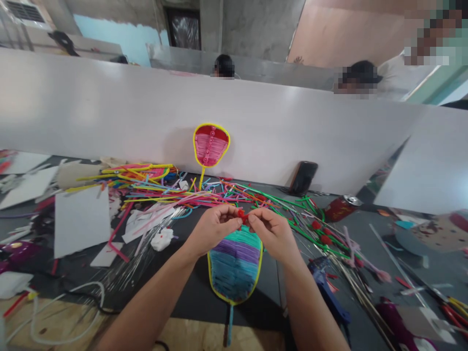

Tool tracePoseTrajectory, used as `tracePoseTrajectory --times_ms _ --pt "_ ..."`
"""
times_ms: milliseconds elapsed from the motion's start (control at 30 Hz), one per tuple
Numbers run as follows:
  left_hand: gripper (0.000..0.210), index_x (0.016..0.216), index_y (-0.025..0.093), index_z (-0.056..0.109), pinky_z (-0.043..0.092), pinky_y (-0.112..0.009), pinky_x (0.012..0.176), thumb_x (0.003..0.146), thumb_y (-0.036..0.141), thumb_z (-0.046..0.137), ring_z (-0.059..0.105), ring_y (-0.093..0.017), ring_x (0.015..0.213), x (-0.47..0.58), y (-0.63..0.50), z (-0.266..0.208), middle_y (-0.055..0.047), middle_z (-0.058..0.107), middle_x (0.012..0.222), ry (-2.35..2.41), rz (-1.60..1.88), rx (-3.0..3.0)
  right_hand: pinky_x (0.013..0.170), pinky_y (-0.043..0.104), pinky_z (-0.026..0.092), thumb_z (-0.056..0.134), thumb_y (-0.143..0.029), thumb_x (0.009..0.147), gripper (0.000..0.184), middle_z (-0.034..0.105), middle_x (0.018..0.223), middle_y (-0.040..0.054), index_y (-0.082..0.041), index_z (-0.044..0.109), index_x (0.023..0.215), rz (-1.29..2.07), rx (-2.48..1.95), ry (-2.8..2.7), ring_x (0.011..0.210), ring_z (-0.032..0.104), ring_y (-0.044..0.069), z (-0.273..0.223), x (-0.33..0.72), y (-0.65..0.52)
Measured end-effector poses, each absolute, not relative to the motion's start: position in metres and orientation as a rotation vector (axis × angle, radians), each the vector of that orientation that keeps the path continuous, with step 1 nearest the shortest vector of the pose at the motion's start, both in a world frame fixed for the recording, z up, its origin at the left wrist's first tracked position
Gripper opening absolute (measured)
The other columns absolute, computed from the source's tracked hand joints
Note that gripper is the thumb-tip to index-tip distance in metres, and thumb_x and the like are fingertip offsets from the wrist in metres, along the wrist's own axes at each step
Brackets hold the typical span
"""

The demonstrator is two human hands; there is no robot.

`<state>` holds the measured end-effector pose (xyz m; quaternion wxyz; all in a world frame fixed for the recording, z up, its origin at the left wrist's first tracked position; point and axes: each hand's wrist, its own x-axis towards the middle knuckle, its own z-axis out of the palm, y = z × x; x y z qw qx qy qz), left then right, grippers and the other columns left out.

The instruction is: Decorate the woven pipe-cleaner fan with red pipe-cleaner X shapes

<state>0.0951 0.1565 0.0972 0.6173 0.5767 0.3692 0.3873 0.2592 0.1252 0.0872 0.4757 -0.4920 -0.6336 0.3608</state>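
Between the fingertips of my left hand [222,225] and my right hand [269,229] is a small red pipe cleaner piece [242,215]. Both hands are closed in a pinch on it, and its exact shape is partly hidden by the fingers. Just below them a hand fan [236,265] lies on the dark table. It has teal, purple and blue bands, a yellow pipe cleaner rim and a blue handle pointing toward me. My hands overlap its top edge in view. A pink and red fan [211,148] with a yellow rim stands upright against the white divider.
Loose coloured pipe cleaners [183,190] are heaped behind my hands. On the right are a phone [303,178], a red can [341,208], green stems with red pom-poms [325,240] and a blue glue gun [329,292]. White card [82,222] lies left. People sit beyond the divider [146,112].
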Motion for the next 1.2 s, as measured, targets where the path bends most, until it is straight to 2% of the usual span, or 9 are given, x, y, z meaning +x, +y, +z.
tracePoseTrajectory --times_ms 100,300,667,800,933,1067,1200 --pt "0.017 0.083 0.015 0.068 0.046 -0.023 0.068 0.07 0.025 0.068 0.058 -0.012 0.07 0.093 0.156 0.097 0.0 0.066 0.075 0.816 0.861 1.294 0.053 0.022 0.041 0.051 -0.032 0.086 0.019 0.056 0.064 -0.0005 -0.017 0.06 0.077 0.858 -1.202 -1.564 0.057 0.051 0.011 0.088 0.26 0.125" --pt "0.017 0.072 0.013 0.068 0.043 -0.023 0.062 0.07 0.03 0.069 0.055 -0.011 0.062 0.092 0.156 0.098 0.0 0.064 0.066 0.823 0.829 1.299 0.053 0.022 0.039 0.052 -0.025 0.084 0.016 0.059 0.066 0.0 -0.017 0.061 0.074 0.748 -1.239 -1.638 0.057 0.049 0.011 0.093 0.261 0.123" --pt "0.013 0.067 0.013 0.064 0.042 -0.021 0.059 0.067 0.025 0.069 0.053 -0.009 0.059 0.095 0.157 0.094 0.002 0.06 0.062 0.844 0.87 1.28 0.058 0.022 0.042 0.053 -0.02 0.083 0.013 0.064 0.07 0.0006 -0.018 0.065 0.078 0.582 -1.252 -1.769 0.061 0.055 0.012 0.098 0.259 0.119" --pt "0.01 0.065 0.014 0.062 0.041 -0.022 0.058 0.066 0.023 0.067 0.052 -0.009 0.057 0.095 0.157 0.093 0.003 0.059 0.059 0.864 0.883 1.277 0.06 0.023 0.043 0.053 -0.023 0.085 0.016 0.064 0.069 0.0008 -0.018 0.066 0.078 0.621 -1.239 -1.772 0.062 0.056 0.012 0.095 0.262 0.12" --pt "0.01 0.064 0.013 0.062 0.041 -0.022 0.058 0.066 0.022 0.064 0.053 -0.01 0.057 0.096 0.157 0.093 0.002 0.06 0.06 0.895 0.844 1.315 0.059 0.024 0.046 0.05 -0.032 0.089 0.023 0.067 0.08 0.0046 -0.018 0.067 0.093 0.678 -1.21 -1.682 0.066 0.059 0.014 0.095 0.269 0.122" --pt "0.009 0.063 0.013 0.062 0.036 -0.021 0.053 0.066 0.022 0.061 0.047 -0.009 0.053 0.097 0.155 0.093 0.003 0.055 0.056 0.986 0.797 1.484 0.072 0.029 0.048 0.053 -0.029 0.087 0.018 0.067 0.089 0.0058 -0.02 0.066 0.096 0.618 -1.199 -1.749 0.079 0.061 0.017 0.095 0.268 0.122" --pt "0.011 0.059 0.015 0.06 0.031 -0.02 0.05 0.067 0.022 0.059 0.041 -0.008 0.051 0.097 0.153 0.092 0.006 0.048 0.052 1.023 0.796 1.638 0.078 0.033 0.047 0.053 -0.022 0.087 0.012 0.066 0.086 0.0051 -0.022 0.065 0.09 0.582 -1.146 -1.866 0.084 0.059 0.019 0.093 0.263 0.123"
